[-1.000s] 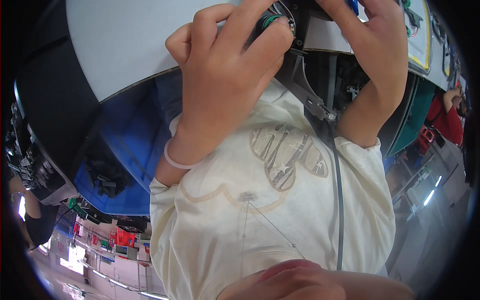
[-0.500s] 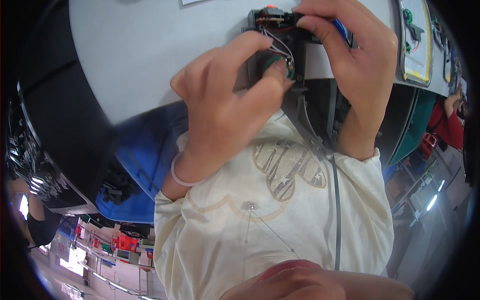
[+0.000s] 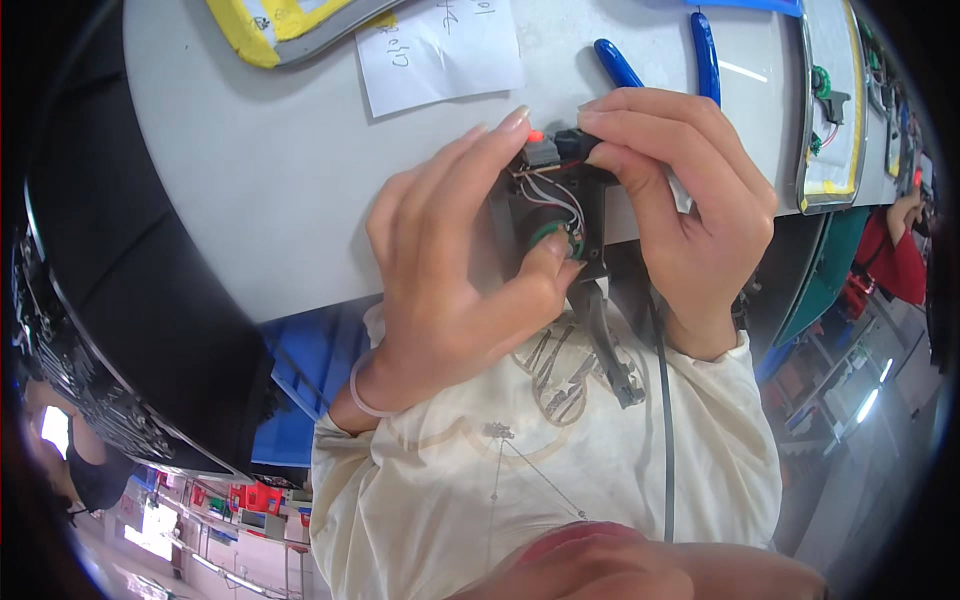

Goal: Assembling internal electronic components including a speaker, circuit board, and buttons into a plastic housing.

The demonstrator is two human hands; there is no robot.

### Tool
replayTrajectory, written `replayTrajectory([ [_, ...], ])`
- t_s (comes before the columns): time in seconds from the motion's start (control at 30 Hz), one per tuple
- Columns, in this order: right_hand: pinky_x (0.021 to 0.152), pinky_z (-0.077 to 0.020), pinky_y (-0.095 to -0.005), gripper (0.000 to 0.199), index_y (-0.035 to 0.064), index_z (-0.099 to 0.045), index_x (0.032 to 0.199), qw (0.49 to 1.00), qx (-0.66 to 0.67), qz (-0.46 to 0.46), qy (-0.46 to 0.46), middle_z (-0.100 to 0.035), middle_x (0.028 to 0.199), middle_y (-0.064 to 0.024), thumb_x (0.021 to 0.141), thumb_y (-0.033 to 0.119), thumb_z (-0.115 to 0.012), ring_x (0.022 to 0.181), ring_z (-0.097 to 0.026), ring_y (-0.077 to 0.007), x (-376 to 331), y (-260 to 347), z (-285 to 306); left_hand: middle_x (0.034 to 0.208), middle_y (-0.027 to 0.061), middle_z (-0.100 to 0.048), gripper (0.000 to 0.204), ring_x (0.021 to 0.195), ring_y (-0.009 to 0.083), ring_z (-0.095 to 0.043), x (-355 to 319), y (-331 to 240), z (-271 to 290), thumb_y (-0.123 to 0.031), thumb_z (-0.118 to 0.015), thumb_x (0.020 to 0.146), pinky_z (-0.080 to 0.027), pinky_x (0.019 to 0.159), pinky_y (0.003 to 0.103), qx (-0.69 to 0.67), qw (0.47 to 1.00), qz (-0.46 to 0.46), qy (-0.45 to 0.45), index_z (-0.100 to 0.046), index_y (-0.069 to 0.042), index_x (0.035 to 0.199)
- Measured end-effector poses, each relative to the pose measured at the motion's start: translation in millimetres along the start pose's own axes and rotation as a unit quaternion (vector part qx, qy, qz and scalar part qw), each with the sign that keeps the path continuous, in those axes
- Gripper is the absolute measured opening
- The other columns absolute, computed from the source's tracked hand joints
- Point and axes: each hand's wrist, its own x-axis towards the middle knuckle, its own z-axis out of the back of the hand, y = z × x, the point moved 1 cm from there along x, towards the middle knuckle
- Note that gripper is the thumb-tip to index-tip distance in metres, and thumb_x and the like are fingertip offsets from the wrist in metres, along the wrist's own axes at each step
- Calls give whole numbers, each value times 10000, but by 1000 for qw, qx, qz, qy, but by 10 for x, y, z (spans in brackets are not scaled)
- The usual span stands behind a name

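Observation:
Near the table's front edge, a black plastic housing (image 3: 597,225) lies between my hands, its open side facing up. Inside it are a round green circuit board (image 3: 576,243) and thin white and red wires (image 3: 555,190). My left hand (image 3: 440,260) grips the housing, thumb on the green board and fingers stretched to the far end beside a glowing red-orange part (image 3: 536,136). At the far right end, my right hand (image 3: 700,200) pinches a small black block (image 3: 572,143) between thumb and fingers. A black handle-like piece (image 3: 610,350) extends from the housing toward me.
Two blue tool handles (image 3: 618,64) lie beyond my right hand, with a handwritten white paper (image 3: 440,65) to their left. Yellow-taped trays stand at the far left (image 3: 255,35) and right (image 3: 847,185). A blue bin (image 3: 285,435) is below the table. A red-sleeved person (image 3: 895,255) sits at right.
Both hands and the housing have shifted nearer in the view. My left fingers have stretched out to the housing's far end. The paper, left tray and blue handles now show more fully.

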Motion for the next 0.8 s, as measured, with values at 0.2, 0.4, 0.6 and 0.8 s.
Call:
replayTrajectory([
  [0.2,801,-552,-311,217,-66,-717,947,999,27,-38,21,-732,989,-164,736,-116,-717,915,-702,-249,15,4,54,1396,318,-521,359,1147,426,-571,23,-3,13,-102,-843,661,-434,954,460,-11,999,26,19,-686,-135,982],
  [0.4,773,-555,-302,183,-67,-709,922,1000,3,-10,10,-728,974,-158,746,-119,-699,895,-704,-245,-9,4,-2,1396,314,-525,342,1162,423,-552,18,-12,-2,-96,-843,658,-434,968,465,-7,999,34,15,-683,-131,958],
  [0.6,766,-556,-291,203,-51,-717,948,1000,-9,17,6,-725,999,-150,759,-119,-693,875,-701,-229,-29,8,-13,1415,279,-532,287,1195,410,-539,-7,-25,-35,-76,-842,637,-411,1010,460,-14,999,29,-25,-693,-114,879],
  [0.8,954,-498,-361,288,-70,-707,1046,999,46,0,-13,-706,1098,-194,759,-73,-725,1077,-661,-279,-87,24,309,1427,250,-543,234,1244,390,-531,-25,-55,-38,-58,-823,663,-389,1046,438,-14,999,40,-33,-694,-95,854],
])
